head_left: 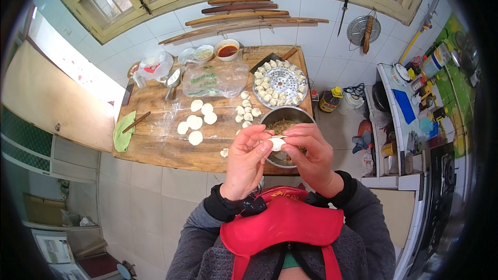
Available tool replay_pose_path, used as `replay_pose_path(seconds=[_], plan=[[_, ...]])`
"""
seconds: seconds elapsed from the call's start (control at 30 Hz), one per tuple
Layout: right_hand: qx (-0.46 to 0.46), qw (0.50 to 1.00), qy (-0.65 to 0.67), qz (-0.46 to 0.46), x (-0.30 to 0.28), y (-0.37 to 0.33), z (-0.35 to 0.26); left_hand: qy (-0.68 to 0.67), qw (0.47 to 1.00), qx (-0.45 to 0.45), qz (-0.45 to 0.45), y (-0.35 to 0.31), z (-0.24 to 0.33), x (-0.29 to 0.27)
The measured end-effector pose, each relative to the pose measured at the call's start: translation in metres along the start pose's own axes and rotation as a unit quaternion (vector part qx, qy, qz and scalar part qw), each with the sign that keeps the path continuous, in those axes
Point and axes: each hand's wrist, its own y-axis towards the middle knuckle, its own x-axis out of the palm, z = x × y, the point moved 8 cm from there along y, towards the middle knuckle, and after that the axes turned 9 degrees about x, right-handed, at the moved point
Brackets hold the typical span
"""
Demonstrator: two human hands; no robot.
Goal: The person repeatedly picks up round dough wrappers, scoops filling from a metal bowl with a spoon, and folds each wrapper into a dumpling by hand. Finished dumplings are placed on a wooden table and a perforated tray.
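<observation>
My left hand [246,163] and my right hand [313,157] meet over the near right edge of the wooden table. Between both sets of fingertips is a small white dumpling [277,144], its edge pinched on each side. Right below is a metal bowl [308,116] of chopped filling [281,125], partly hidden by my hands. Several round dough wrappers [195,122] lie to the left. Small dough pieces [247,110] sit nearer the bowl. Behind it, a round perforated metal tray [284,84] carries several folded dumplings around its rim.
On the wooden table [145,148] are a green cloth [123,132] with a thin rolling pin [136,122], a clear plastic bag [215,79], a bowl of red sauce [227,50] and a cleaver [265,62]. An oil bottle [330,99] stands right of the table.
</observation>
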Motion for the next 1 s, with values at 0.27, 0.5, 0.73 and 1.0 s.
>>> replay_pose_path(seconds=[0.27,0.5,0.73,1.0], plan=[[0.038,0.998,0.035,0.033,-0.002,-0.011,0.006,0.002,1.000,-0.012,0.012,-0.010,0.001,0.002],[0.078,0.974,0.198,-0.075,0.007,-0.011,0.015,-0.026,0.999,-0.024,-0.030,-0.014,0.003,0.006],[-0.054,0.974,0.029,-0.220,0.021,0.001,-0.015,-0.049,0.993,-0.060,-0.090,-0.026,0.003,0.025],[-0.111,0.969,-0.035,-0.216,0.020,-0.001,-0.041,0.050,0.992,-0.002,-0.113,-0.033,0.020,0.041]])
